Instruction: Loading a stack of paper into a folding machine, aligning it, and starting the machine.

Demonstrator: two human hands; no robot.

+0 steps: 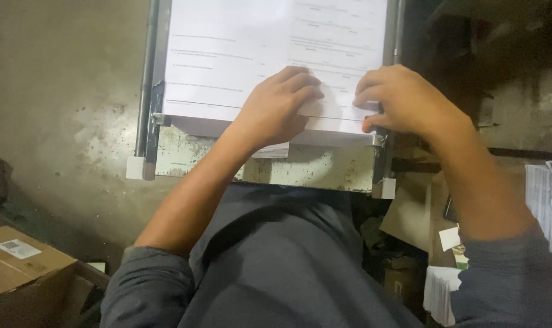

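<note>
Stack of printed paper sheets: white, thick, lay flat on a worn metal tabletop with chipped pale paint, squared between a metal side rail at the person's left and another rail at the right. The stack's near edge sat just inside the tabletop's front edge.

Left hand: rested palm down on the top sheet near the stack's near edge, fingers extended and close together, pressing flat on the paper; nothing closed within them.

Right hand: lay at the stack's near right corner, just beside the right rail, fingers curled and bunched on the top sheet, thumb at the stack's edge. Whether a sheet was pinched between thumb and fingers could not be told.

Between the two hands the top sheet rose in a slight bulge.

Sleeves: grey, pushed up on both forearms; grey garment filled the lower middle of the view.

Surroundings: brown cardboard box with a white label at lower left on the concrete floor; further white paper stacks at far right and another pile lower down; brown card scraps below the tabletop's right corner.
</note>
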